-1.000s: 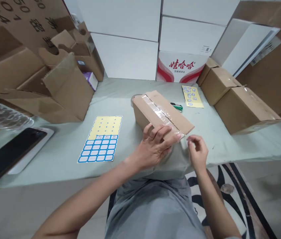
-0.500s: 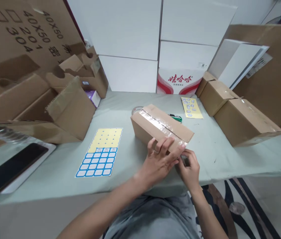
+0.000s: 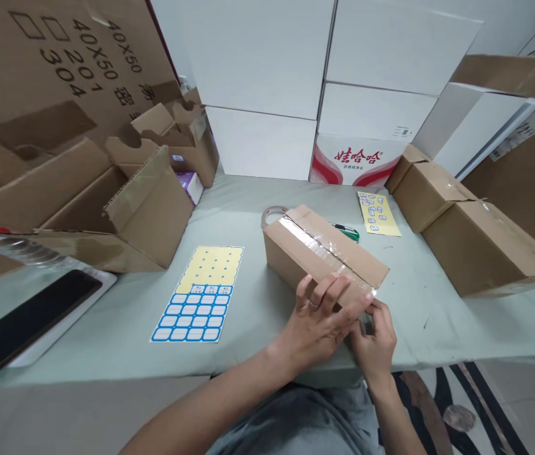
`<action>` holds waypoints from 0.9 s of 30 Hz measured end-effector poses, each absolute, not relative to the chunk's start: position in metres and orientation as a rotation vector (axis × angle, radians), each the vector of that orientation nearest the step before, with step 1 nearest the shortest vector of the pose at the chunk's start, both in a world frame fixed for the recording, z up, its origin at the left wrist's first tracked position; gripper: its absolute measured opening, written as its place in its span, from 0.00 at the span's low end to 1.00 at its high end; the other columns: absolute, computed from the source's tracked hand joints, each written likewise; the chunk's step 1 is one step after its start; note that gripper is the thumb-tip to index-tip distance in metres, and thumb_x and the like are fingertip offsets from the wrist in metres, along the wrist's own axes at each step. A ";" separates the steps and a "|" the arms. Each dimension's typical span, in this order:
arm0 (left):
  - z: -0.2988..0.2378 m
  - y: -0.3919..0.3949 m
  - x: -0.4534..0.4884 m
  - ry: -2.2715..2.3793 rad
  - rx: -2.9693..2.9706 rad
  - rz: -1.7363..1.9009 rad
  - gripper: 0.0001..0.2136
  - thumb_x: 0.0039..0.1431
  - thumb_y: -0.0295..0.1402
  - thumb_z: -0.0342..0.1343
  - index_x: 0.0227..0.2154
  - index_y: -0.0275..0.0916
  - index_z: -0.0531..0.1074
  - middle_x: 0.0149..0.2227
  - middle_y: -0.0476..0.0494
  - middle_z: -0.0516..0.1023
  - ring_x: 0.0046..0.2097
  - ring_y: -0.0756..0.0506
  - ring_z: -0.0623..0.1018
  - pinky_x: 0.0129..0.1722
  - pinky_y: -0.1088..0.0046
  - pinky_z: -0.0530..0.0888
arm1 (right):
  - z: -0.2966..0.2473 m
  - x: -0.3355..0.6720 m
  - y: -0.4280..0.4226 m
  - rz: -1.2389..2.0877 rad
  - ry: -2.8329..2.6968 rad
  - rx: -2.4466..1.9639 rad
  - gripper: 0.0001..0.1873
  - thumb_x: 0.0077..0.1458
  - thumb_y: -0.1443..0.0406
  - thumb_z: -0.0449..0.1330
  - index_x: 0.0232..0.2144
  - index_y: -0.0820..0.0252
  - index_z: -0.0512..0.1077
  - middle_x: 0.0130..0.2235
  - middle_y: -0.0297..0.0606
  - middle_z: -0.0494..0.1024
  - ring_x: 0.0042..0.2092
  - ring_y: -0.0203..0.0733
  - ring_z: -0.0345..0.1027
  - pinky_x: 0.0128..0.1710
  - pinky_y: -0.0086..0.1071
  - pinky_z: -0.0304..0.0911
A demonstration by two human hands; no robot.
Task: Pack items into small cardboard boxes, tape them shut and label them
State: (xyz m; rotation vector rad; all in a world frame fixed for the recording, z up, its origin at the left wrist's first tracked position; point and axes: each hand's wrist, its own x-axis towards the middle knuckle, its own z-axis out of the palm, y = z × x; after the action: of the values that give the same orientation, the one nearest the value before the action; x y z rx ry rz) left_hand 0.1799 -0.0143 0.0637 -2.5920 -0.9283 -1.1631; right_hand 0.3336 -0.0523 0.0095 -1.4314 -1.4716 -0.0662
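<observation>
A small brown cardboard box (image 3: 303, 235) sits on the cloth-covered table, clear tape (image 3: 317, 246) running along its top seam. My left hand (image 3: 327, 313), with a ring on one finger, is closed over the near end of the box, fingers on its top. Right beside it, my right hand (image 3: 375, 332) has its fingers bent and pressed together at the box's near corner, just below the tape. What those fingers pinch is hidden. Behind the box lie a tape roll (image 3: 272, 216) and a green-handled cutter (image 3: 349, 233), both partly covered by it.
A sheet of blue-edged labels (image 3: 194, 309) lies left of the box, a yellow sticker sheet (image 3: 379, 215) behind right. An open carton (image 3: 148, 221) and a phone (image 3: 30, 328) are at left. Closed brown boxes (image 3: 490, 240) line the right. White boxes (image 3: 260, 142) stand behind.
The whole view has shifted, so everything appears a little further right. Both hands stay at the same end of the box, with only slight finger movement.
</observation>
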 end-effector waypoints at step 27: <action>0.077 -0.025 0.096 -1.287 -2.708 -1.158 0.17 0.65 0.29 0.46 0.55 0.38 0.68 0.53 0.39 0.75 0.58 0.43 0.68 0.64 0.59 0.57 | 0.076 0.490 0.190 -0.091 -1.523 -1.938 0.21 0.41 0.70 0.65 0.06 0.59 0.60 0.17 0.27 0.54 0.23 0.34 0.53 0.27 0.39 0.43</action>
State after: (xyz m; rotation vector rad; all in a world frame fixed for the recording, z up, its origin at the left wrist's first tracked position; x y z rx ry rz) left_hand 0.0965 -0.0251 0.0769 -2.7081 -1.2870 -1.1581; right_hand 0.4896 0.1899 0.0757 -1.9376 -1.5233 -0.0912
